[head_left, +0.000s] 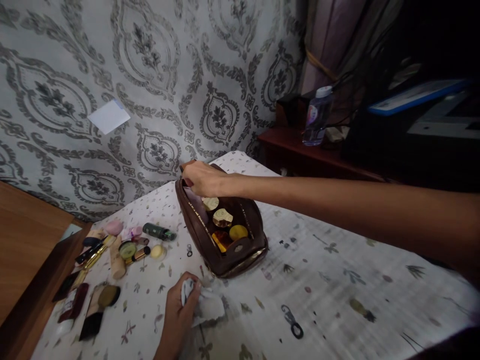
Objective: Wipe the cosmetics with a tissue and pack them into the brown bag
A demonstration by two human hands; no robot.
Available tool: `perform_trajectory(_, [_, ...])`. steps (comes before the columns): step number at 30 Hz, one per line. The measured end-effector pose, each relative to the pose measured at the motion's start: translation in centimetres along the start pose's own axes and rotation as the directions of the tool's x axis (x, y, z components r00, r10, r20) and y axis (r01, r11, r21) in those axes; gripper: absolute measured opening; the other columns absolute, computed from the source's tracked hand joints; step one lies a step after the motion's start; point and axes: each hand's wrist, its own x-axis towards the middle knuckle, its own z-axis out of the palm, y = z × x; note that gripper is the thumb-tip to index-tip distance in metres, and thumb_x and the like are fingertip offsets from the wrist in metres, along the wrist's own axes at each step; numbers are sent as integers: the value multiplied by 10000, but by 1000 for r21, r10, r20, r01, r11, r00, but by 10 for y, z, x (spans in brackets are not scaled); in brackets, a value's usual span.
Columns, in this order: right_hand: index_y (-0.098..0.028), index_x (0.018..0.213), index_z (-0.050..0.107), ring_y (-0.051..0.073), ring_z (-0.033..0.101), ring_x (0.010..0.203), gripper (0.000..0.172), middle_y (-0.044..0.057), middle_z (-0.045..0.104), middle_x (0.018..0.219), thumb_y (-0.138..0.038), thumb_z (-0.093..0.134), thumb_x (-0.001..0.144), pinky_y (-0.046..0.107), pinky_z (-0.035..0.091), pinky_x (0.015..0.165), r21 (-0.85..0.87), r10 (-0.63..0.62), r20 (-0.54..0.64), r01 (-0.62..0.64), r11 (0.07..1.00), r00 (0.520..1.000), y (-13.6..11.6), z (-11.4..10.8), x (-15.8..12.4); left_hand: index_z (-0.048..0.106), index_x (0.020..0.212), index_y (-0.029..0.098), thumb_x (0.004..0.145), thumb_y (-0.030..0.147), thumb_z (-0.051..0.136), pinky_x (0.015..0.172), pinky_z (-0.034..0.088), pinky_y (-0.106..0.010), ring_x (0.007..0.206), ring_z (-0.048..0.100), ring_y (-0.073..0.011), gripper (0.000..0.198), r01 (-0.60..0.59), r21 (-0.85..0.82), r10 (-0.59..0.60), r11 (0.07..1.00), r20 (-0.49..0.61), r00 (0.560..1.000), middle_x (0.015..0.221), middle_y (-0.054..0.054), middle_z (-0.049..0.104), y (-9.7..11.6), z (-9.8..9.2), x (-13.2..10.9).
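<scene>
A brown cosmetic bag (228,267) with gold zips lies unzipped on the patterned bedsheet. Inside it show several round gold caps (223,218), and near its left wall is something pale pink. My right hand (204,179) reaches across to the bag's far end, its fingers curled at the rim. Whether they pinch the bag's edge or a small item there is hidden. In front of the bag, my left hand (182,305) rests low with its fingers closed on a crumpled white tissue (208,306), part of which spreads on the sheet.
Left of the bag lie several cosmetics, among them a dark green tube (158,231), a pink sponge (113,227), a foundation bottle (117,260) and a wide brush (108,296). A wooden edge (37,295) borders the left. A water bottle (317,117) stands on a dark red table (296,150).
</scene>
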Motion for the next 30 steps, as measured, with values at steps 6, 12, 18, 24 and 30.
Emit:
perform_trajectory(6, [-132,890,723,193,647,881,232,86,720,912,-27,615,714,221,382,607,22,8,57,-10,1000,998,6,-2,1,540,737,172,903,579,479,551,345,-208,574,419,-119,443,17,-20,-17,1000,11,1000,604,30,443,3,1,-1])
perform_trajectory(12, [-144,907,735,191,637,870,245,82,720,918,-55,635,702,222,377,603,68,-42,48,39,997,998,10,0,1,540,723,176,902,578,481,551,349,-213,571,416,-121,444,8,-29,-8,1000,1,1000,603,25,448,7,1,-1])
perform_trajectory(18, [-131,882,738,164,646,779,153,73,721,811,-160,659,755,209,377,565,88,-48,51,44,995,998,17,7,6,552,733,178,893,592,488,534,340,-208,570,420,-122,450,8,-31,-8,999,8,1000,612,17,474,3,1,2])
perform_trajectory(24, [-108,909,736,134,655,673,166,33,701,679,-176,679,770,183,393,564,89,-57,78,50,995,995,18,2,2,541,746,174,896,590,490,536,327,-206,562,395,-112,445,18,-48,-18,999,4,1000,598,30,432,2,3,1])
perform_trajectory(30, [-111,858,744,140,637,708,123,38,696,702,-146,669,768,202,379,588,35,-75,76,73,997,994,15,1,0,533,761,180,901,603,470,536,330,-209,559,396,-116,450,33,-52,-32,998,27,999,587,34,425,5,3,0])
